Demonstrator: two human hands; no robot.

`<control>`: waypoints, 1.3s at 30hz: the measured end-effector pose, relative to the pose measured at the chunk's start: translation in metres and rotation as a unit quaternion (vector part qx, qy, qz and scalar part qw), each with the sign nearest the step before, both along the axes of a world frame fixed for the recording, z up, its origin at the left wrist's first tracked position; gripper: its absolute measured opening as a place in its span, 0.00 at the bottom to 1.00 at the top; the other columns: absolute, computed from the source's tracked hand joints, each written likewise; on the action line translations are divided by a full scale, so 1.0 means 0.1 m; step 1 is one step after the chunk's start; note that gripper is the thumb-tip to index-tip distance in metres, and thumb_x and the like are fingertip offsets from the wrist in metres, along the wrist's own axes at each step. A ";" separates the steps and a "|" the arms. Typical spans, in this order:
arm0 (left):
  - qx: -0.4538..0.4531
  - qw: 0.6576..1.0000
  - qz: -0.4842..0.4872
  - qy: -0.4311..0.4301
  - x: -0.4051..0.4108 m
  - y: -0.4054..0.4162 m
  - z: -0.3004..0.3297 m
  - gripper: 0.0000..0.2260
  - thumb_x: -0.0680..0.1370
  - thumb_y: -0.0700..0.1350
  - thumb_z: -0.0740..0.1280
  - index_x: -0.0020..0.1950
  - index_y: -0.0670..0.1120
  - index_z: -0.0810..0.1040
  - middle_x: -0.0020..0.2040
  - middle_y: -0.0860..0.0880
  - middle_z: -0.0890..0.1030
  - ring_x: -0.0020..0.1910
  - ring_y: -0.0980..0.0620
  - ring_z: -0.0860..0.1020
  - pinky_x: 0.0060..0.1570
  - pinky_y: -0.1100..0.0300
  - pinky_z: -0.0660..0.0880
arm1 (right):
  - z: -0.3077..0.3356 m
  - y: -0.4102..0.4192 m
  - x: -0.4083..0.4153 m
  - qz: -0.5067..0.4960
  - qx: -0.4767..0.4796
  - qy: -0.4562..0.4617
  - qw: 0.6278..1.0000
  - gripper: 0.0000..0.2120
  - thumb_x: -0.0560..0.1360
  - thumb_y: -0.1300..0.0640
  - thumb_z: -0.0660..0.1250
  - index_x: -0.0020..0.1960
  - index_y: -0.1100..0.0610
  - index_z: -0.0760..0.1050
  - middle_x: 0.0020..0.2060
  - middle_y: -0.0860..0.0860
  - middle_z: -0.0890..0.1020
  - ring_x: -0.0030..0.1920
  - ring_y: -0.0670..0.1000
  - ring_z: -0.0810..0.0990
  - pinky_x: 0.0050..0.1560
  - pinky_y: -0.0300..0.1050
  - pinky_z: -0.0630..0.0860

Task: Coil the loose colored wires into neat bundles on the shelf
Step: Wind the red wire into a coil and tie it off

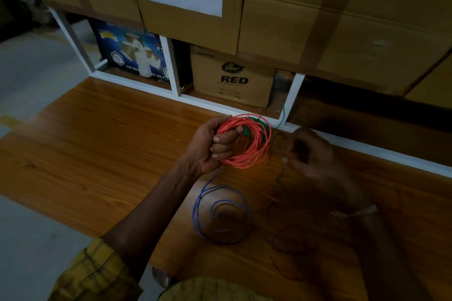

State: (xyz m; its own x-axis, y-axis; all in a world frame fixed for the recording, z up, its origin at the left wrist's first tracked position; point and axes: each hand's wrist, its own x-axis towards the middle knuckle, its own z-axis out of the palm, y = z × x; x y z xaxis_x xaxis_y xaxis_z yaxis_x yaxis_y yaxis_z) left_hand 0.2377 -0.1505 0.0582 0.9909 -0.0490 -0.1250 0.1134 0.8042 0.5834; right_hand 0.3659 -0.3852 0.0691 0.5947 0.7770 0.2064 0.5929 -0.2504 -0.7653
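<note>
Head view: left hand [210, 146] fingers [223, 140] curl through the orange wire coil [247, 142] to keep its loops together, while right hand [315, 156] fingers [297, 162], just beside the coil, pinch the loose blue wire [220, 212] to feed it.

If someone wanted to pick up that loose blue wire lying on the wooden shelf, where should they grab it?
Probably at the near-left arc of the blue wire, coming down from above. It lies flat in loose loops on the wooden shelf, and there the strand sits alone, away from the dark wire.
</note>
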 end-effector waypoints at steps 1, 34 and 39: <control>0.017 1.000 -0.019 -0.005 -0.01 0.01 0.02 0.19 0.85 0.48 0.53 0.48 0.38 0.78 0.24 0.54 0.64 0.19 0.57 0.54 0.15 0.65 0.56 | 0.08 -0.02 0.00 -0.029 0.019 0.010 0.999 0.14 0.74 0.67 0.74 0.48 0.51 0.75 0.44 0.48 0.78 0.44 0.42 0.78 0.42 0.40 0.77; 0.257 0.960 0.001 0.108 0.19 -0.13 0.21 0.17 0.88 0.49 0.56 0.44 0.44 0.74 0.29 0.53 0.67 0.21 0.59 0.59 0.21 0.65 0.54 | -0.32 0.49 -0.47 -0.132 0.150 0.041 0.979 0.17 0.85 0.46 0.57 0.57 0.58 0.79 0.48 0.56 0.82 0.49 0.55 0.82 0.50 0.60 0.78; 0.259 0.960 0.053 0.095 0.15 -0.16 -0.04 0.16 0.87 0.47 0.62 0.40 0.47 0.77 0.31 0.51 0.70 0.22 0.59 0.62 0.19 0.66 0.56 | -0.47 0.45 -0.52 -0.138 0.137 0.034 0.980 0.14 0.86 0.51 0.60 0.62 0.55 0.80 0.53 0.54 0.81 0.55 0.50 0.81 0.56 0.55 0.78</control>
